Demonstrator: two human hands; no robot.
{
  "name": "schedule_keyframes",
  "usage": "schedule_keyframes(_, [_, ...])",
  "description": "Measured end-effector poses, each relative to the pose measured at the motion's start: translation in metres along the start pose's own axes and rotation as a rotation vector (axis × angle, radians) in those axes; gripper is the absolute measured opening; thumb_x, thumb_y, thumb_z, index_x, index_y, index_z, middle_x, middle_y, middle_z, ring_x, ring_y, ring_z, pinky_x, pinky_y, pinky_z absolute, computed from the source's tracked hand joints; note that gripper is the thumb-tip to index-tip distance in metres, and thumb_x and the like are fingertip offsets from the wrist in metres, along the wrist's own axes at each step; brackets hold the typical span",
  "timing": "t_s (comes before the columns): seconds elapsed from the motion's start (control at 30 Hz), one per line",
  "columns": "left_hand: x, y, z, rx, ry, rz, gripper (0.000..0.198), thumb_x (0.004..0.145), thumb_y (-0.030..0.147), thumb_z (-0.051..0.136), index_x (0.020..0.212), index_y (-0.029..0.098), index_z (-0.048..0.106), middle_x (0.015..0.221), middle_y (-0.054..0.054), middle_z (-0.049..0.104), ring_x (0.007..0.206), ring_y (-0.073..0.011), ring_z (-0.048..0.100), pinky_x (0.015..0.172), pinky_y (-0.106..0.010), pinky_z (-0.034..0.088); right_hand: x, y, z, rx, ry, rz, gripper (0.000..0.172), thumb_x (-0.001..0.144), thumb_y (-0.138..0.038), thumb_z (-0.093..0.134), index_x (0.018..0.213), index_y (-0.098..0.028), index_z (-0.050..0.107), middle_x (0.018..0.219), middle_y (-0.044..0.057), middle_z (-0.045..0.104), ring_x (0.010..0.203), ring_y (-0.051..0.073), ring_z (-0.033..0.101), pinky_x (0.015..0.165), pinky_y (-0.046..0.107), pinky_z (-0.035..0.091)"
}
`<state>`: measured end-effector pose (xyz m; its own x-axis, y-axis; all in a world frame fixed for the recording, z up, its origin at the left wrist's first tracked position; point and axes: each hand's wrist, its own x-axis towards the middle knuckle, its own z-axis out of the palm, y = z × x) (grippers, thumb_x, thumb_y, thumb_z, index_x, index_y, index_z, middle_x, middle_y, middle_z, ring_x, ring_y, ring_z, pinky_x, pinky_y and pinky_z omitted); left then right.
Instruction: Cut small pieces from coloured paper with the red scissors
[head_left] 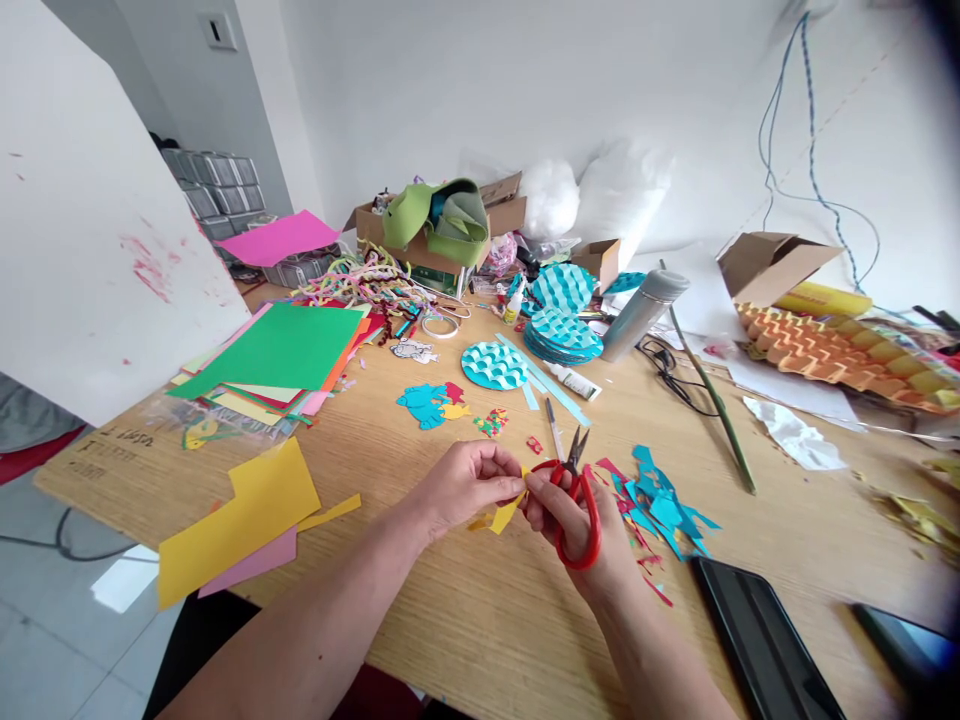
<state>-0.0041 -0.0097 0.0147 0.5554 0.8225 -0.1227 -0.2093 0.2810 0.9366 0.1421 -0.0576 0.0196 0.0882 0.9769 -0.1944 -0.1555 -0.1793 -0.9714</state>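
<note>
A small yellow paper strip is pinched by the fingertips of my left hand. My right hand is closed around red-handled scissors, whose blades point up and away from me, slightly parted. Its thumb and finger also meet the yellow strip close to my left fingertips. Beyond my hands lie blue fish-shaped paper cutouts, a yellow cutout and a pile of tiny colourful bits. Blue paper scraps lie right of my right hand.
Yellow paper sheets and a coloured paper stack are on the left. A phone lies at the front right. Farther back are textured blue discs, a grey bottle, an orange egg tray and a box.
</note>
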Motion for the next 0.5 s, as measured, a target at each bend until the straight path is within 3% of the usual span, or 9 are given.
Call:
schedule_keyframes(0.13, [0.001, 0.000, -0.002, -0.019, 0.026, -0.004, 0.028, 0.064, 0.031, 0.078, 0.078, 0.012, 0.062, 0.069, -0.003, 0.067, 0.065, -0.0123, 0.061, 0.068, -0.026, 0.044, -0.001, -0.001, 0.000, -0.057, -0.026, -0.017, 0.035, 0.069, -0.047, 0.076, 0.066, -0.015, 0.061, 0.052, 0.000, 0.059, 0.047, 0.010, 0.048, 0.044, 0.019, 0.032])
schedule_keyframes(0.27, [0.002, 0.003, -0.004, -0.099, 0.098, -0.014, 0.029, 0.059, 0.031, 0.080, 0.076, 0.011, 0.066, 0.068, -0.003, 0.067, 0.065, -0.0118, 0.060, 0.070, -0.027, 0.044, -0.004, -0.002, -0.001, -0.220, -0.020, -0.152, 0.039, 0.078, -0.052, 0.067, 0.065, -0.015, 0.061, 0.056, 0.003, 0.061, 0.049, 0.011, 0.051, 0.043, 0.020, 0.033])
schedule_keyframes(0.4, [0.004, 0.006, -0.006, -0.223, 0.205, -0.052, 0.029, 0.052, 0.029, 0.083, 0.068, 0.012, 0.065, 0.064, 0.000, 0.065, 0.061, -0.0112, 0.061, 0.068, -0.026, 0.044, -0.003, 0.004, -0.003, -0.347, -0.101, -0.167, 0.046, 0.080, -0.060, 0.059, 0.068, -0.015, 0.061, 0.058, 0.005, 0.063, 0.053, 0.015, 0.057, 0.046, 0.023, 0.039])
schedule_keyframes(0.5, [0.004, 0.008, -0.006, -0.222, 0.200, -0.056, 0.028, 0.055, 0.032, 0.082, 0.067, 0.013, 0.065, 0.062, -0.002, 0.066, 0.060, -0.0113, 0.061, 0.065, -0.025, 0.044, -0.002, 0.010, -0.004, -0.483, -0.181, -0.150, 0.049, 0.081, -0.062, 0.056, 0.069, -0.015, 0.061, 0.058, 0.005, 0.063, 0.051, 0.016, 0.058, 0.049, 0.024, 0.042])
